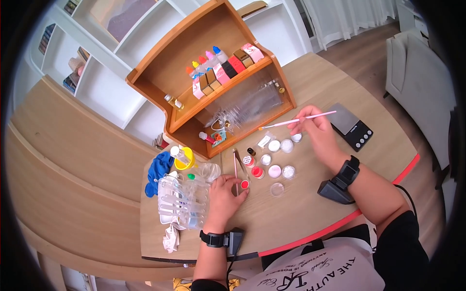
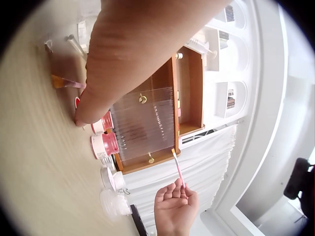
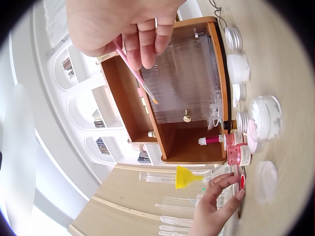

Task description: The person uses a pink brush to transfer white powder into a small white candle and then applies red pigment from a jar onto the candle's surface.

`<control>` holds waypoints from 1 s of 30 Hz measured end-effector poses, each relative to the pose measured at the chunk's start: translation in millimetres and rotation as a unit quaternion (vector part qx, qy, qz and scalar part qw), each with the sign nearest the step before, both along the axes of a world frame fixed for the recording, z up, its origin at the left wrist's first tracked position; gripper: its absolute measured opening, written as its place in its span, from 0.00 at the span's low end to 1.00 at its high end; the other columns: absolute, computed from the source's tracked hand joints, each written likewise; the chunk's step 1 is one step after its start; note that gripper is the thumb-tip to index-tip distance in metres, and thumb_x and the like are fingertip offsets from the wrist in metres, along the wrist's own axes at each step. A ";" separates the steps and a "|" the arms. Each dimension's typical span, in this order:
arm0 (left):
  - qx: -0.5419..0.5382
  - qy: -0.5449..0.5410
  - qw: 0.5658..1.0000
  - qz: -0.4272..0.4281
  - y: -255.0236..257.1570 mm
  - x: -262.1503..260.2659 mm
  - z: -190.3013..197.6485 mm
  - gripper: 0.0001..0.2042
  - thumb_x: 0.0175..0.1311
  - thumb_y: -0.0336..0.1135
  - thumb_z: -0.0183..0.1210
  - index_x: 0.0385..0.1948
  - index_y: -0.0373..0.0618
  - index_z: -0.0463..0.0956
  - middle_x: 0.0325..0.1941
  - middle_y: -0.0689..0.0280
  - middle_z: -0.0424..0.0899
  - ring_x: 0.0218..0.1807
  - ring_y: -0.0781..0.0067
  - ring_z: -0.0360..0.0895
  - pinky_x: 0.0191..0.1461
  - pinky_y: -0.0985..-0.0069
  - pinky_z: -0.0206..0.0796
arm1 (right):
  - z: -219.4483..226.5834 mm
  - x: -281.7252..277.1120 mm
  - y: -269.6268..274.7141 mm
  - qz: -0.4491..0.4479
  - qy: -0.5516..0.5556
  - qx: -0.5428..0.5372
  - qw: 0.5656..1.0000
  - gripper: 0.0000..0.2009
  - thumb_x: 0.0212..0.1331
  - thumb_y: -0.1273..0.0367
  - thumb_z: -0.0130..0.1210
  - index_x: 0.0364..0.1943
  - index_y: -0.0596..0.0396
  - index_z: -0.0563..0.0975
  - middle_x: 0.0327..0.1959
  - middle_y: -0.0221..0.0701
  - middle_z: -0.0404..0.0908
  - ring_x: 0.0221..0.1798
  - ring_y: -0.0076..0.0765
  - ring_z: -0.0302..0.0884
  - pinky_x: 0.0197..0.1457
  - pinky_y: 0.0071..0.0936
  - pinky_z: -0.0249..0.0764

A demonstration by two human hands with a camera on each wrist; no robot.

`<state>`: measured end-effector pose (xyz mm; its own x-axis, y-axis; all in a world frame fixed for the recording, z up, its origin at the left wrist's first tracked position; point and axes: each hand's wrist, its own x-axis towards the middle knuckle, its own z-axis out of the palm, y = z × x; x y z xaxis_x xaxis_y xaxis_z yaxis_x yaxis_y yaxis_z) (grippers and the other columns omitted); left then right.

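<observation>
In the head view my right hand (image 1: 314, 130) pinches a slim pink paintbrush (image 1: 291, 121) raised above the table, its orange-tipped bristles pointing left. My left hand (image 1: 225, 198) rests low at the tabletop, thumb and fingers around a small round lid (image 1: 244, 185) with a red inner face and white rim. Just beyond that lid stand an uncovered jar of red stuff (image 1: 257, 172) and a second red jar (image 1: 248, 161) with a patterned top. A second pink-handled brush (image 1: 236, 165) lies beside the left fingers. The right wrist view shows the lid (image 3: 242, 182) tilted on edge at the left fingertips.
Several small white-lidded jars (image 1: 274, 171) and a clear round lid (image 1: 277, 189) lie between the hands. A wooden shelf cabinet (image 1: 167, 123) stands behind. Droppers on a rack (image 1: 182, 201) and a yellow funnel (image 1: 184, 158) are at left, a digital scale (image 1: 352, 128) at right.
</observation>
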<state>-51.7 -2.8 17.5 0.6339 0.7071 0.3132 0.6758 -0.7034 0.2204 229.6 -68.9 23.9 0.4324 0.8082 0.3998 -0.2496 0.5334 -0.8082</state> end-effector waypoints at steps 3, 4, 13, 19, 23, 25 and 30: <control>-0.024 -0.007 0.999 -0.029 2.2 -1.7 4.1 0.12 0.44 0.36 0.66 0.31 0.45 0.79 0.43 0.62 0.76 0.49 0.60 0.71 0.55 0.66 0.60 | 2.4 -7.2 -3.9 0.037 -0.021 -0.012 0.999 0.02 0.62 0.75 0.43 0.37 0.56 0.68 0.34 0.32 0.77 0.35 0.22 0.75 0.41 0.20 0.71; -0.028 -0.009 0.999 -0.026 2.9 -2.0 3.5 0.12 0.44 0.36 0.66 0.31 0.45 0.79 0.43 0.62 0.76 0.49 0.60 0.71 0.55 0.66 0.60 | 0.3 -10.2 -3.5 0.040 -0.023 -0.016 0.999 0.02 0.62 0.75 0.43 0.37 0.56 0.68 0.34 0.32 0.77 0.35 0.22 0.75 0.41 0.20 0.71; -0.072 -0.055 0.995 -0.033 6.1 -5.5 0.1 0.11 0.43 0.32 0.66 0.31 0.45 0.79 0.42 0.63 0.76 0.47 0.60 0.71 0.54 0.68 0.61 | 10.7 -42.9 -15.5 0.063 -0.426 0.014 0.903 0.05 0.47 0.76 0.56 0.29 0.54 0.77 0.27 0.31 0.77 0.31 0.31 0.75 0.35 0.28 0.67; -0.080 -0.062 0.994 -0.048 9.5 -9.7 -2.2 0.14 0.41 0.33 0.68 0.32 0.48 0.78 0.43 0.66 0.76 0.48 0.61 0.70 0.54 0.68 0.59 | -3.2 -49.9 -6.6 0.050 -0.440 0.000 0.897 0.07 0.43 0.77 0.58 0.28 0.52 0.78 0.24 0.29 0.77 0.28 0.35 0.73 0.33 0.28 0.66; -0.091 -0.061 0.993 -0.053 10.2 -11.0 0.0 0.15 0.40 0.32 0.69 0.33 0.49 0.79 0.42 0.66 0.76 0.47 0.61 0.70 0.54 0.68 0.59 | -1.0 -53.0 -6.3 0.076 -0.473 -0.015 0.878 0.08 0.41 0.78 0.57 0.28 0.52 0.78 0.23 0.29 0.76 0.28 0.36 0.72 0.34 0.29 0.65; -0.100 -0.060 0.992 -0.052 12.1 -11.3 -1.0 0.15 0.39 0.32 0.69 0.33 0.49 0.79 0.42 0.67 0.76 0.47 0.62 0.70 0.54 0.68 0.59 | 0.7 -54.0 -6.0 0.084 -0.481 -0.018 0.873 0.09 0.40 0.79 0.56 0.28 0.52 0.78 0.23 0.29 0.76 0.27 0.36 0.72 0.35 0.29 0.65; -0.105 -0.065 0.990 -0.065 14.8 -12.9 -5.0 0.16 0.38 0.33 0.69 0.33 0.49 0.78 0.42 0.68 0.76 0.47 0.63 0.70 0.55 0.68 0.58 | 2.5 -54.0 -4.9 0.083 -0.499 -0.013 0.863 0.12 0.37 0.81 0.53 0.29 0.51 0.77 0.23 0.28 0.76 0.28 0.38 0.72 0.37 0.29 0.65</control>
<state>-64.6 11.9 12.5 0.6877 0.6810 0.2517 0.5397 -0.7114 0.4500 175.6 -73.8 26.4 -0.2392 0.8405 0.4862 0.5054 0.5353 -0.6767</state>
